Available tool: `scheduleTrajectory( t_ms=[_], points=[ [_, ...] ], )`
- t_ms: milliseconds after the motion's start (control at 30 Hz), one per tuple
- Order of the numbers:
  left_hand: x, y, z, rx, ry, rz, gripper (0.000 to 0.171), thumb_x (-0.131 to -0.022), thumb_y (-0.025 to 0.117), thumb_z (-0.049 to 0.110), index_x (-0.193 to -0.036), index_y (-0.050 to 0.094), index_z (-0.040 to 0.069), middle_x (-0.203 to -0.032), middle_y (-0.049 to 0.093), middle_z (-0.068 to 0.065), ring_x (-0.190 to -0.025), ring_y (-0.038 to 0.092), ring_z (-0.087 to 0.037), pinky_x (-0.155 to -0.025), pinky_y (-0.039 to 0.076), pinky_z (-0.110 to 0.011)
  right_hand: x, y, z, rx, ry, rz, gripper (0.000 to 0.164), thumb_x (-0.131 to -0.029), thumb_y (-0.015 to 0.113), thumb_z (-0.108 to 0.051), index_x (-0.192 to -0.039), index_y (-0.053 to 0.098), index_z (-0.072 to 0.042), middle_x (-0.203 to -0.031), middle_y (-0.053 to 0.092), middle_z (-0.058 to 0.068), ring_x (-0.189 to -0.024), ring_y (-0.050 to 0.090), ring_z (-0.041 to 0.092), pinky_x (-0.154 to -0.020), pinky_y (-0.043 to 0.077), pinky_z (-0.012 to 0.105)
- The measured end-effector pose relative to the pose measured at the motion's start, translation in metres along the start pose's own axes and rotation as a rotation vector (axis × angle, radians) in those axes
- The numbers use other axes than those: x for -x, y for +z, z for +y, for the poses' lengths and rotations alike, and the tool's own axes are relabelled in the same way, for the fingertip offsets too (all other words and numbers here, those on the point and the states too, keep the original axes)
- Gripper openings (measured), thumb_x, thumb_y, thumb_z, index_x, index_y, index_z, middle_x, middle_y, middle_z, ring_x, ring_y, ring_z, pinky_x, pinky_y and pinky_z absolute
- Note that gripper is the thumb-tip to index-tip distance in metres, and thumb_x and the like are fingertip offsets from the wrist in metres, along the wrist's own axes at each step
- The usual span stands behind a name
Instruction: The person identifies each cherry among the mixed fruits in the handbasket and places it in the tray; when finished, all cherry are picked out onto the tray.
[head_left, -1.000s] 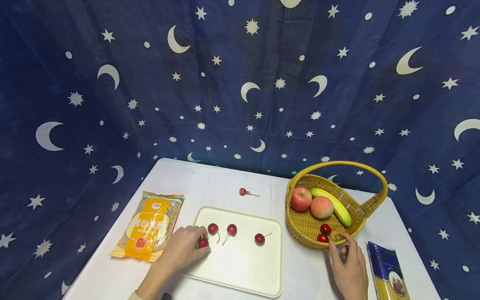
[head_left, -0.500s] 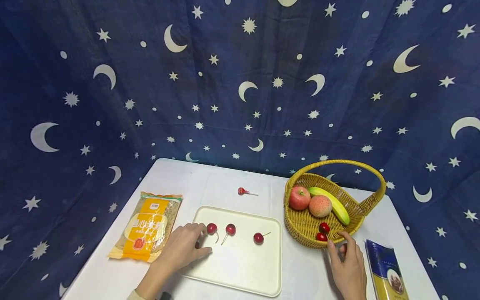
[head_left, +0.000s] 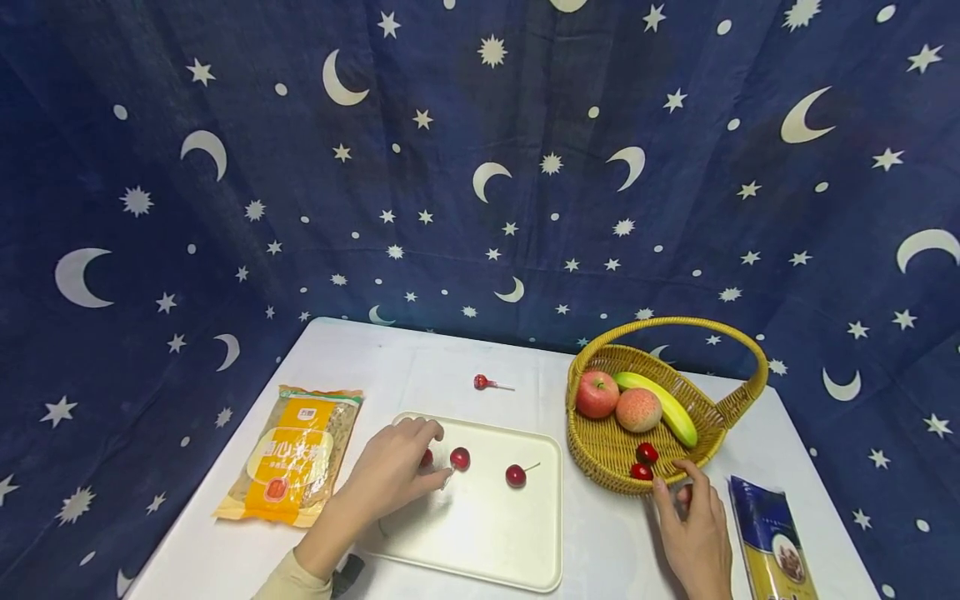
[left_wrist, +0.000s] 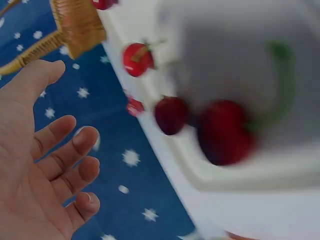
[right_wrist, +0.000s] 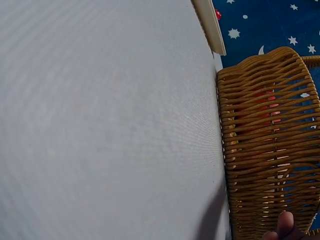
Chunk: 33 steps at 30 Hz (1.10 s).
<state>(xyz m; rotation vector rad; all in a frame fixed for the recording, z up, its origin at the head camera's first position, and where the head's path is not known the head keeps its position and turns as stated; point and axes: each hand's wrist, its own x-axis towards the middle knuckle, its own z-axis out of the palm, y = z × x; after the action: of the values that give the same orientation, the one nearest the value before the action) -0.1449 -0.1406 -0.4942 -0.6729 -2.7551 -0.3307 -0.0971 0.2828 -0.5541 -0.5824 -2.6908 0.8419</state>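
My left hand point(head_left: 401, 467) hovers over the left part of the cream tray point(head_left: 495, 567). In the left wrist view its fingers point(left_wrist: 75, 175) are spread and hold nothing. A blurred cherry point(left_wrist: 225, 132) with a green stem lies in the tray; the hand hides it in the head view. One cherry point(head_left: 426, 457) is partly covered by the fingers, another point(head_left: 460, 458) is just right of them, and a third point(head_left: 515, 476) lies farther right. My right hand point(head_left: 696, 529) grips the near rim of the wicker basket point(head_left: 600, 467), thumb outside and index finger over the edge.
Inside the basket are an apple point(head_left: 597, 394), a peach point(head_left: 638, 410), a banana point(head_left: 667, 408) and two cherries point(head_left: 643, 462). A lollipop point(head_left: 482, 382) lies behind the tray. A yellow food bag point(head_left: 288, 458) lies left, a blue-and-yellow packet point(head_left: 772, 537) right.
My left hand let go of the leftmost cherry, then moved up and right over the tray towards the other cherries. My right hand stayed at the basket rim.
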Motion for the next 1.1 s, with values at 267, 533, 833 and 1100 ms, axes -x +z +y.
scheduleTrajectory(
  t_ms=[267,533,833,1100],
  points=[
    [-0.047,-0.006,0.044,0.029,0.172,0.012,0.044,-0.085,0.083,0.051,-0.113,0.067,0.021,-0.093,0.070,0.009,-0.081,0.061,-0.010,-0.070,0.051,-0.027,0.000,0.000,0.003,0.002,-0.007,0.006,0.051,-0.108,0.058,-0.044,-0.149,0.049,-0.014,-0.103,0.048,0.008,-0.092,0.044,0.024,-0.073,0.032,0.038],
    [-0.093,0.000,0.087,0.042,0.327,-0.069,0.039,-0.093,0.076,0.050,-0.119,0.066,0.022,-0.102,0.072,0.008,-0.095,0.070,-0.012,-0.074,0.057,-0.029,-0.001,0.002,0.004,-0.005,-0.021,0.021,0.050,-0.108,0.059,-0.042,-0.148,0.050,-0.015,-0.102,0.049,0.006,-0.092,0.044,0.022,-0.073,0.032,0.034],
    [-0.132,0.011,0.133,0.030,0.508,-0.165,0.030,-0.097,0.072,0.045,-0.117,0.065,0.024,-0.100,0.068,0.011,-0.087,0.066,-0.006,-0.067,0.054,-0.024,-0.002,0.002,0.003,-0.001,-0.015,0.008,0.051,-0.108,0.058,-0.042,-0.149,0.048,-0.013,-0.101,0.049,0.007,-0.091,0.044,0.023,-0.072,0.031,0.035],
    [-0.166,0.023,0.171,-0.039,0.601,-0.257,0.034,-0.099,0.073,0.043,-0.128,0.066,0.028,-0.103,0.072,0.012,-0.087,0.069,-0.003,-0.068,0.055,-0.021,-0.002,0.003,0.005,-0.009,-0.040,0.030,0.050,-0.108,0.060,-0.041,-0.148,0.050,-0.013,-0.099,0.050,0.005,-0.089,0.044,0.023,-0.071,0.031,0.032]
  ],
)
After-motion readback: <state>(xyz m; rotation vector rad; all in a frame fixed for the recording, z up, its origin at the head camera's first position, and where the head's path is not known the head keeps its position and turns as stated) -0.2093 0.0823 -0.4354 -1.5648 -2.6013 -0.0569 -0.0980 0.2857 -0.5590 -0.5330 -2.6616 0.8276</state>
